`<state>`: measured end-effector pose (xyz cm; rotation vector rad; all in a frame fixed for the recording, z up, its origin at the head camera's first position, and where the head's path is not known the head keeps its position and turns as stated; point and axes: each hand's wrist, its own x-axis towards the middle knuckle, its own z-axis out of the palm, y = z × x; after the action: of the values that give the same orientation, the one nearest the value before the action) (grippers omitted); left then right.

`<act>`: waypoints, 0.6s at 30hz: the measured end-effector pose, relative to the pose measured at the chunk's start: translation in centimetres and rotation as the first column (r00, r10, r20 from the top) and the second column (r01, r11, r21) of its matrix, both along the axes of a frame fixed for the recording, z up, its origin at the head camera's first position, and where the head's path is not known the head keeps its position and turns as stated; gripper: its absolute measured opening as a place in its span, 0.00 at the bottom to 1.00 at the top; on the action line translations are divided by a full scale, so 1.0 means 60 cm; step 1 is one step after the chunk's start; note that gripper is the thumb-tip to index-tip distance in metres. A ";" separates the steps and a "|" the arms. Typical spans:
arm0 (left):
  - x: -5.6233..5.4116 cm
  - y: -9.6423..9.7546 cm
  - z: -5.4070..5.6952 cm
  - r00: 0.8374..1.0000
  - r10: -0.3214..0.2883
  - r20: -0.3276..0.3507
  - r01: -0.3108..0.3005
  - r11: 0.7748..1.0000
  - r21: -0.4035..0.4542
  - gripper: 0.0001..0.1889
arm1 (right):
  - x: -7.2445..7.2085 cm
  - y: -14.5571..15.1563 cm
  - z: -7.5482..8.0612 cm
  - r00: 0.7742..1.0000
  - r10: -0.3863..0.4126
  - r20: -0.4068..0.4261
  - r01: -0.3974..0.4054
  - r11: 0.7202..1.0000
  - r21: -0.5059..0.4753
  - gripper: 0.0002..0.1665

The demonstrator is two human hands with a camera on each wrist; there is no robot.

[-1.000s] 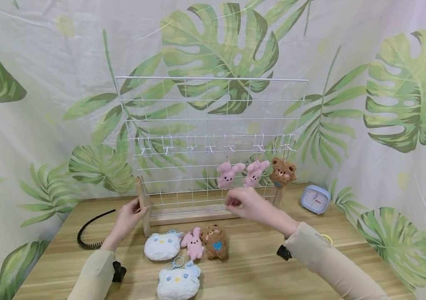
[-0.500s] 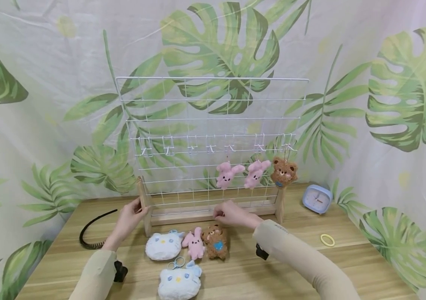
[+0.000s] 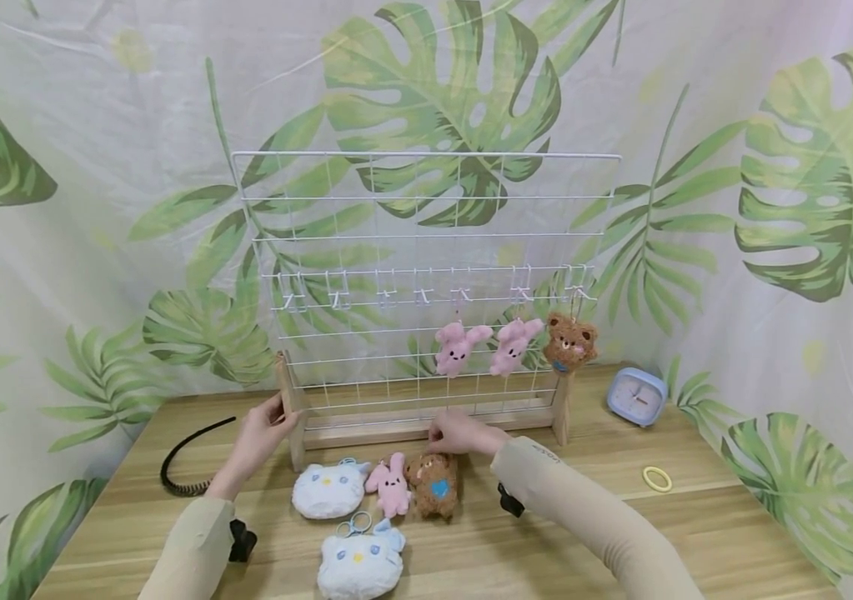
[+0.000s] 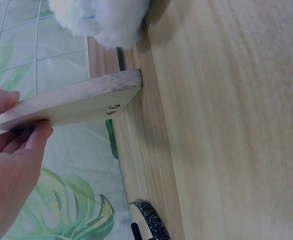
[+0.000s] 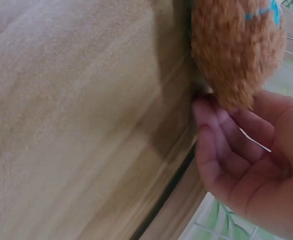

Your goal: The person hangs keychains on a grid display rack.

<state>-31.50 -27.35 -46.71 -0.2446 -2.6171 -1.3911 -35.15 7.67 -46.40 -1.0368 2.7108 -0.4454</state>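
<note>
My left hand (image 3: 259,432) grips the wooden side post (image 4: 81,102) of a white wire grid rack (image 3: 426,198), thumb on one face and fingers on the other. At the top of a lying brown plush bear keychain (image 3: 437,493), the curled fingers of my right hand (image 3: 464,433) pinch its head end; the exact hold is partly hidden behind the fur in the right wrist view. Beside that bear lie a pink plush bunny (image 3: 392,487) and a white plush cat (image 3: 328,490). A second white plush cat (image 3: 361,565) lies nearer the front.
From the rack's row of hooks (image 3: 384,298) hang two pink bunnies (image 3: 456,348) and a brown bear (image 3: 570,342) at the right. A blue clock (image 3: 636,397) and a yellow ring (image 3: 657,479) are on the right; a black headband (image 3: 178,458) lies left.
My right hand has come down and left from below the hanging bunnies to the lying bear's head. The lying bear has shifted slightly. My left hand stays on the post.
</note>
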 end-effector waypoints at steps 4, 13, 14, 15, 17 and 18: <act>0.001 0.000 0.000 1.000 -0.005 0.001 0.005 1.000 0.004 0.31 | 0.001 -0.002 0.003 0.997 -0.017 0.075 0.016 1.000 0.016 0.09; 0.001 0.000 0.001 1.000 0.000 0.003 0.000 1.000 0.000 0.31 | 0.003 -0.022 -0.004 1.000 -0.008 0.019 0.007 1.000 0.011 0.07; 0.001 0.000 0.001 1.000 0.001 0.004 -0.001 1.000 0.000 0.31 | 0.004 -0.024 -0.005 1.000 0.004 0.006 -0.004 1.000 0.010 0.08; 0.001 0.000 0.001 1.000 0.002 0.005 -0.002 1.000 0.000 0.31 | 0.004 -0.026 -0.006 1.000 0.012 -0.003 -0.012 1.000 0.007 0.08; 0.000 0.000 0.001 1.000 0.002 0.007 -0.002 1.000 0.001 0.31 | 0.006 -0.030 -0.007 1.000 0.019 -0.017 -0.019 1.000 0.007 0.10; 0.000 0.000 0.001 1.000 0.003 0.008 -0.003 1.000 0.001 0.31 | 0.006 -0.031 -0.006 1.000 0.019 -0.022 -0.018 1.000 0.007 0.11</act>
<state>-31.50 -27.32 -46.64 -0.2360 -2.6217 -1.3954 -34.78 5.83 -46.79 -1.0705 2.7178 -0.4241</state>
